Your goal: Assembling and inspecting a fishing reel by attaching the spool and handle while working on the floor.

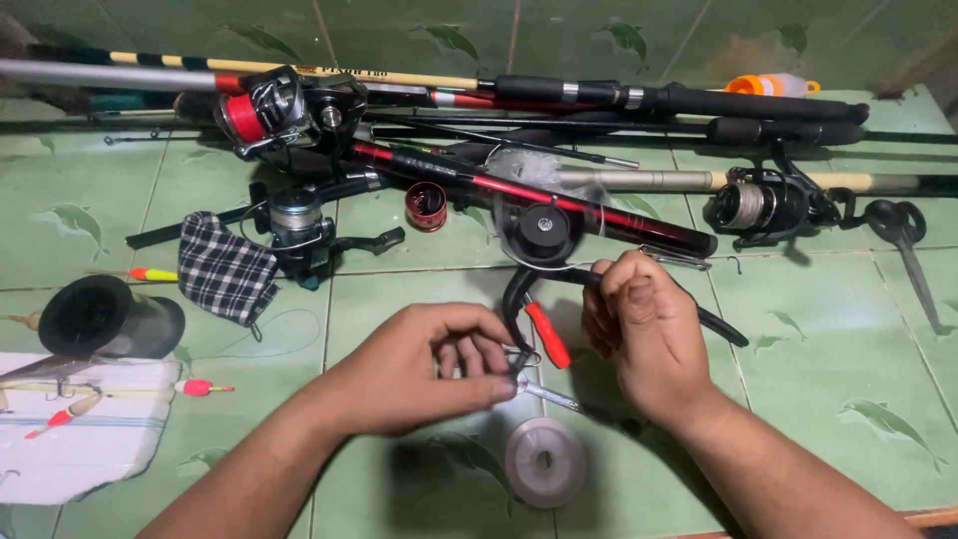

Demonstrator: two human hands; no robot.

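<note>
My left hand (429, 364) pinches a small metal piece (521, 374) between thumb and fingertips, over the green tiled floor. My right hand (644, 334) is curled shut, fingers drawn in as if holding thin line that I cannot see. Between the hands lie black pliers (544, 334) with a red-orange grip, and a silver metal tool (549, 396) pokes out just below my left fingertips. A grey spool of line (544, 461) lies flat in front of both hands.
Several fishing rods (599, 98) and spinning reels (279, 115) are piled across the back. A checked cloth (228, 269), a black cylinder (105, 317), a small red spool (426, 205) and floats on a white cloth (80, 429) lie at the left.
</note>
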